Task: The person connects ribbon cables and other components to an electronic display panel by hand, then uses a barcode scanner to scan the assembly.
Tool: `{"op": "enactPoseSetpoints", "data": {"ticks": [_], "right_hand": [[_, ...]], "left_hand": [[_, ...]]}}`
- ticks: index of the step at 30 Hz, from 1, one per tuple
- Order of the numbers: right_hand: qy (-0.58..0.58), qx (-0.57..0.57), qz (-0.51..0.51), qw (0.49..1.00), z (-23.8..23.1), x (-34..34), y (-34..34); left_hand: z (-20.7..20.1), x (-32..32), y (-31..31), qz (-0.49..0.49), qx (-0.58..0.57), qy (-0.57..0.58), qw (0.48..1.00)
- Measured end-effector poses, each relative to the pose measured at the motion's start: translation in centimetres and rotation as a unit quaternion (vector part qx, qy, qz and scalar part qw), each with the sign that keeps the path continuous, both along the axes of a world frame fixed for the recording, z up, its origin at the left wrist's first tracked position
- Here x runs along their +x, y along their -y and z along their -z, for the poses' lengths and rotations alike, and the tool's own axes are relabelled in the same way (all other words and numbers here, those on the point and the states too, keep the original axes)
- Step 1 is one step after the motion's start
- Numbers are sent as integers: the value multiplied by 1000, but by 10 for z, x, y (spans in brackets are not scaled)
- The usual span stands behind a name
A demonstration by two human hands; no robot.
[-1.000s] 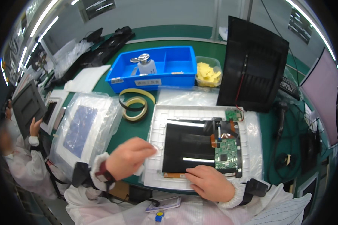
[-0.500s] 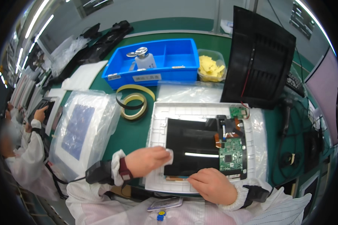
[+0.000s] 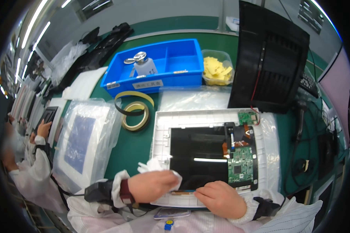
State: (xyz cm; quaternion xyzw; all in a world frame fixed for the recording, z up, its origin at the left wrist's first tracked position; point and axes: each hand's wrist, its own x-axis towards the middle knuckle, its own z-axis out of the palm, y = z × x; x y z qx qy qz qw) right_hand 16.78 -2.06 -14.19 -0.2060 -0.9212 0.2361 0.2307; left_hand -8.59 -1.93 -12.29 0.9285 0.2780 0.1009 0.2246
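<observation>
A white plastic housing (image 3: 206, 114) lies face down on the bench before me, with a dark display panel (image 3: 198, 143) inside it. Bunched in my left hand (image 3: 153, 186) is a white wipe (image 3: 151, 165), over the panel's lower left corner. My right hand (image 3: 221, 199) bears on the panel's lower edge with curled fingers, beside a thin copper-coloured strip (image 3: 182, 192); whether its fingertips pinch anything is hidden. A green circuit board (image 3: 241, 165) sits at the panel's right side, joined to it by orange flat cables.
Behind stand a blue divided bin (image 3: 182, 58) holding a pump bottle (image 3: 144, 66), and a tub of yellow pieces (image 3: 217, 70). Tape rolls (image 3: 136, 116) and a bagged panel (image 3: 79, 139) lie left. A black cover (image 3: 268, 58), wired to the housing, rises right. A co-worker's hand (image 3: 44, 128) shows far left.
My left hand has moved down toward the panel's lower edge, and more of the wipe shows above it. My right hand stays at the same edge. The view has shifted slightly.
</observation>
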Motion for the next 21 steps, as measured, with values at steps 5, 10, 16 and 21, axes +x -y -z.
{"op": "enactPoseSetpoints", "data": {"ticks": [5,10,16,21], "right_hand": [[-16,9,9,1000,2,-1,0],[-20,5,9,1000,2,-1,-1],[-23,0,17,1000,3,2,0],[-9,-8,5,1000,-2,2,-1]], "left_hand": [[2,-1,-19,-49,26,-7,998],[5,-12,-76,-136,117,-108,978],[3,-8,-63,-94,118,-87,985],[-1,0,-4,22,-56,-20,998]]}}
